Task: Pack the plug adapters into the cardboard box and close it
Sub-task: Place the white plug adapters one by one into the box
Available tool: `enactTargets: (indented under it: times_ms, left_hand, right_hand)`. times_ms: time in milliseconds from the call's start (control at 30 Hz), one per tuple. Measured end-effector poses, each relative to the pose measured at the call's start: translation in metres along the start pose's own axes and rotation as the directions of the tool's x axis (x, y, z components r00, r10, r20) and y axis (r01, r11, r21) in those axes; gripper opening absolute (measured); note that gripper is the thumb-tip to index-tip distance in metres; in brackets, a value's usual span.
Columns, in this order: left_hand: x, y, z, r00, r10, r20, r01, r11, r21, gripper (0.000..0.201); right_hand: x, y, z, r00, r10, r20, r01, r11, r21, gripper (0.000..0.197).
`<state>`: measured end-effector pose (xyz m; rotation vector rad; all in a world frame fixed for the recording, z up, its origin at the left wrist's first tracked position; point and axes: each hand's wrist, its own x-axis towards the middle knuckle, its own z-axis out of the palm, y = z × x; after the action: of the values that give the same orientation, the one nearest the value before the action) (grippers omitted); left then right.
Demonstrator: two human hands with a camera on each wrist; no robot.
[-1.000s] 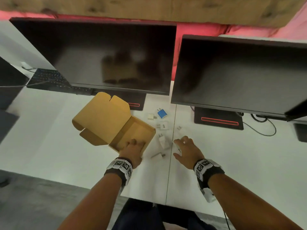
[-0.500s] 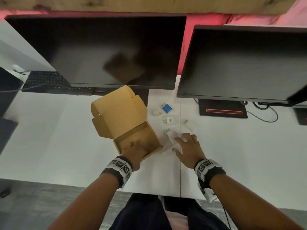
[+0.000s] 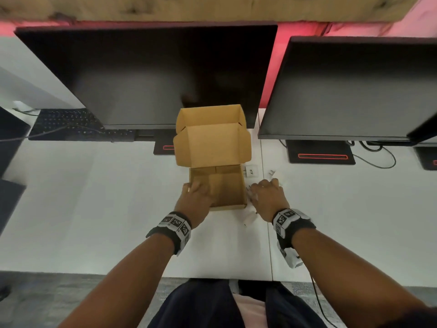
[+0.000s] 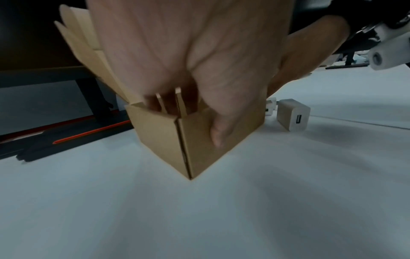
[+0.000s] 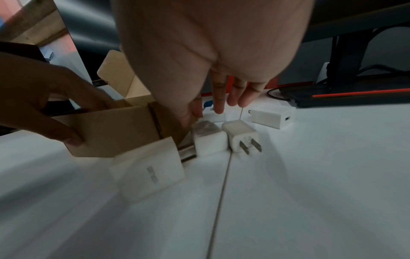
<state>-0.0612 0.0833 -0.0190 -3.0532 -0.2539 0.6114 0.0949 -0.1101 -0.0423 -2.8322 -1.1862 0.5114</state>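
The brown cardboard box (image 3: 242,185) stands open at the desk's middle, its lid (image 3: 210,143) raised toward the monitors. My left hand (image 3: 196,197) grips the box's near-left corner (image 4: 155,133), fingers inside and thumb on the outer wall. My right hand (image 3: 267,195) hovers just right of the box with fingers loosely straight, over white plug adapters. In the right wrist view one adapter (image 5: 240,138) shows its prongs, another (image 5: 271,116) lies behind it, and a blurred one (image 5: 150,171) lies nearest. A labelled adapter (image 3: 251,170) lies by the box's far-right corner. The box looks empty inside.
Two dark monitors (image 3: 146,74) (image 3: 350,91) on black stands (image 3: 319,156) rise behind the box. A black keyboard (image 3: 68,124) lies at the far left. Cables (image 3: 383,159) trail at the right. The desk's near edge (image 3: 212,275) runs just below my wrists.
My left hand has turned the box clockwise and slid it right, so the lid now faces the monitors and the box sits against the adapters. My right hand stayed over the adapters.
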Motion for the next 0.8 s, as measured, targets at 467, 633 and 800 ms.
enactTargets:
  times_ms: [467,633,800]
  left_hand:
    - [0.02,-0.063,0.011,0.872,-0.346,0.348,0.427,0.186,-0.885,0.043]
    - [0.039,-0.062,0.011,0.86,-0.23,0.456,0.48,0.057,-0.876,0.059]
    - [0.048,-0.061,0.01,0.818,-0.144,0.557,0.56,-0.024,-0.828,0.068]
  right_hand:
    - [-0.014,-0.011,0.004,0.878,0.421,-0.229,-0.16,0.708,0.687,0.047]
    - [-0.014,-0.039,-0.022,0.946,0.259,-0.194,-0.03,0.667,0.745,0.059]
    - [0.008,-0.07,-0.029,0.994,0.069,-0.081,0.004,0.738,0.675,0.069]
